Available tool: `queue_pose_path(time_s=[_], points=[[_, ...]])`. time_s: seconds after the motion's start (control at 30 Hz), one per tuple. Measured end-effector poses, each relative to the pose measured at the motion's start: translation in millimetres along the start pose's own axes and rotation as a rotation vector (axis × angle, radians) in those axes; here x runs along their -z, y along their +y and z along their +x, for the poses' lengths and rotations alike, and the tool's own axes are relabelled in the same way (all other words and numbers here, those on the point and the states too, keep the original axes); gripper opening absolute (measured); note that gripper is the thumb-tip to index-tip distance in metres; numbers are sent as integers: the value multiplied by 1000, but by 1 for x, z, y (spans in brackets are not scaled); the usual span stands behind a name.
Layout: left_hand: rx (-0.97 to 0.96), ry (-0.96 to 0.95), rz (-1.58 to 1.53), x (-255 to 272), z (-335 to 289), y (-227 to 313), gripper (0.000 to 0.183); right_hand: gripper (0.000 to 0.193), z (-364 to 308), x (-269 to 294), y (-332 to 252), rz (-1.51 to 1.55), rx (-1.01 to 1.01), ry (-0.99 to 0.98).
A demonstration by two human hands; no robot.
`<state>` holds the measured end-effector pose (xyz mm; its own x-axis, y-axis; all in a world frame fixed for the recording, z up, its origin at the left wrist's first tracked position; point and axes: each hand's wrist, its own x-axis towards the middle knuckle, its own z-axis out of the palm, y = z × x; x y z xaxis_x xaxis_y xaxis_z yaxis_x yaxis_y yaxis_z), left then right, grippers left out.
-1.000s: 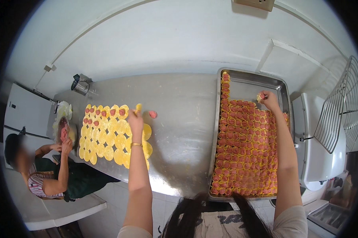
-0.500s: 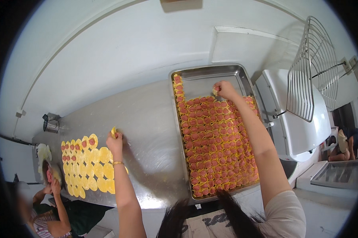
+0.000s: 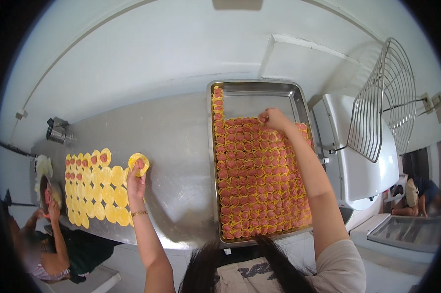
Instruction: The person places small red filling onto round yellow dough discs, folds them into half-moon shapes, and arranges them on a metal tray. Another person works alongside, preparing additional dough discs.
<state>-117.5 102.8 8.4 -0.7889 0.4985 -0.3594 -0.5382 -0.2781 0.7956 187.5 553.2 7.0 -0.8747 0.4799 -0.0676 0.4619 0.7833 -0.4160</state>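
Now the steel table (image 3: 181,146) sits centred, the tray (image 3: 252,93) mid-frame. Having swung left, the left hand (image 3: 136,179) pinches a yellow wrapper (image 3: 138,162) lifted off the rows; the right hand (image 3: 274,118), fingers closed, has set a dumpling (image 3: 265,118) on the tray's top row.

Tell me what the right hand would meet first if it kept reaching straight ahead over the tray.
Probably bare tray bottom just beyond the right hand, then the tray's far rim; its height above the dumplings is unclear.

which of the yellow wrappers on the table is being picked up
The round yellow wrapper pinched in the left hand, at the right edge of the laid-out yellow wrappers; the rest lie flat.
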Motion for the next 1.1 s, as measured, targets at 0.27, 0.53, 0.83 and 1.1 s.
queue_pose_path(time_s=[0.27,0.53,0.83,1.1], points=[[20,-72,-20,-12,-61,-28,23,13,-8,2,-5,151,10,61],[65,-60,-42,-19,-102,-42,31,16,-11,-2,-6,154,2,65],[141,-148,27,-26,-117,-51,36,32,-2,0,1,352,-290,24],[175,-179,71,-25,-129,-48,35,27,-4,-7,3,236,-132,99]])
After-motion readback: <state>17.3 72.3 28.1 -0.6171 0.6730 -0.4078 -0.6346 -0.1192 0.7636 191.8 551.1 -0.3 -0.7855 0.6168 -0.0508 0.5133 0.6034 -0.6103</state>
